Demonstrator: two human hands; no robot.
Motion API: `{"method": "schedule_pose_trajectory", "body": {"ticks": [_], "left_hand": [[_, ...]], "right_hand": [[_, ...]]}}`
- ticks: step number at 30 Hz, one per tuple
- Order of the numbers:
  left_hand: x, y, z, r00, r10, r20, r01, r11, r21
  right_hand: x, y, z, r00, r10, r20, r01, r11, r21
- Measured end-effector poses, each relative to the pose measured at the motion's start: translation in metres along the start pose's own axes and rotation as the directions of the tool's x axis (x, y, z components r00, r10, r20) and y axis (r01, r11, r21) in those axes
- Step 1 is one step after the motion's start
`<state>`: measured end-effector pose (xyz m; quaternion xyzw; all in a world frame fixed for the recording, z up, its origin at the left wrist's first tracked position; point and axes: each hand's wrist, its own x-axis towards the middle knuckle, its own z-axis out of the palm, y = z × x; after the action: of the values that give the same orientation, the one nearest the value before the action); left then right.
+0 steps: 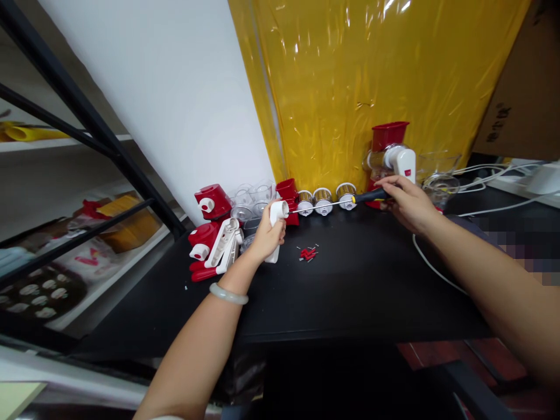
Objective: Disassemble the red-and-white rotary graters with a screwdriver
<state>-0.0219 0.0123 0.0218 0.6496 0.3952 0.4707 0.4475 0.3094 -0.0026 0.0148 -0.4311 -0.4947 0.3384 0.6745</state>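
My left hand (268, 234) is wrapped round a white plastic part (277, 212) with a round opening facing right. In my right hand (405, 198) is the dark handle of a long screwdriver (371, 196) with a yellow collar. Its thin shaft runs level to the left, and the tip reaches the opening of the white part; whether it touches a screw inside cannot be seen. On the black table (350, 286), below the shaft, lies a small heap of red pieces (307, 253) with several screws around it.
Left of my left hand are red housings (213, 201), white crank arms with red handles (223, 248) and clear cups (260, 192). Grater drums (322, 201) line the yellow sheet (359, 87). An assembled red-and-white grater (391, 137) stands behind my right hand, near white cables (490, 169).
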Motion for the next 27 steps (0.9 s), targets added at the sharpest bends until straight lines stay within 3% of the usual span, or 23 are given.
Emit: {"method": "schedule_pose_trajectory", "body": {"ticks": [2, 4, 7, 9, 10, 14, 16, 19, 21, 22, 25, 27], "left_hand": [[0.0002, -0.0001, 0.0001, 1.0, 0.001, 0.004, -0.001, 1.0, -0.009], [-0.0001, -0.0003, 0.0004, 1.0, 0.003, 0.008, -0.003, 1.0, -0.011], [-0.0005, -0.0004, 0.0005, 1.0, 0.006, 0.006, -0.006, 1.0, -0.008], [-0.0004, 0.0, 0.0002, 1.0, 0.003, 0.002, -0.003, 1.0, -0.005], [-0.0003, 0.0003, 0.0, 1.0, 0.001, -0.002, -0.001, 1.0, -0.006], [-0.0007, 0.0022, 0.0004, 1.0, -0.002, -0.003, 0.002, 1.0, -0.019], [-0.0012, 0.0026, 0.0012, 1.0, 0.002, 0.009, -0.002, 1.0, -0.017], [-0.0018, 0.0023, 0.0019, 1.0, 0.005, 0.02, -0.005, 1.0, -0.014], [-0.002, 0.0019, 0.0018, 1.0, 0.004, 0.022, -0.004, 1.0, -0.015], [-0.002, 0.0018, 0.0017, 1.0, 0.005, 0.02, -0.004, 1.0, -0.016], [-0.0023, 0.002, 0.0013, 1.0, 0.008, 0.016, -0.008, 1.0, -0.016], [-0.0025, 0.0024, 0.0014, 1.0, 0.008, 0.022, -0.008, 1.0, -0.011]], "right_hand": [[-0.0011, -0.0028, -0.0004, 0.995, 0.021, 0.099, -0.045, 0.968, 0.247], [-0.0008, -0.0045, -0.002, 0.984, 0.036, 0.172, -0.089, 0.946, 0.312], [0.0015, -0.0026, -0.0042, 0.992, 0.089, 0.087, -0.091, 0.996, 0.021], [0.0024, -0.0002, -0.004, 0.999, 0.049, 0.016, -0.044, 0.976, -0.211], [0.0023, 0.0004, -0.0034, 1.0, 0.016, 0.005, -0.014, 0.973, -0.231], [0.0002, -0.0019, -0.0009, 0.997, 0.003, 0.078, -0.018, 0.981, 0.191], [0.0005, -0.0031, -0.0012, 0.993, 0.018, 0.115, -0.05, 0.958, 0.282], [0.0029, -0.001, -0.0025, 0.997, 0.07, 0.025, -0.071, 0.997, 0.042], [0.0038, 0.0009, -0.0025, 0.998, 0.052, -0.03, -0.057, 0.983, -0.175], [0.0037, 0.0012, -0.0021, 0.999, 0.029, -0.04, -0.036, 0.979, -0.199], [0.0013, -0.0019, -0.0008, 1.0, 0.02, 0.019, -0.022, 0.994, 0.108], [-0.0002, -0.0048, -0.001, 0.994, 0.037, 0.107, -0.069, 0.949, 0.307]]}}
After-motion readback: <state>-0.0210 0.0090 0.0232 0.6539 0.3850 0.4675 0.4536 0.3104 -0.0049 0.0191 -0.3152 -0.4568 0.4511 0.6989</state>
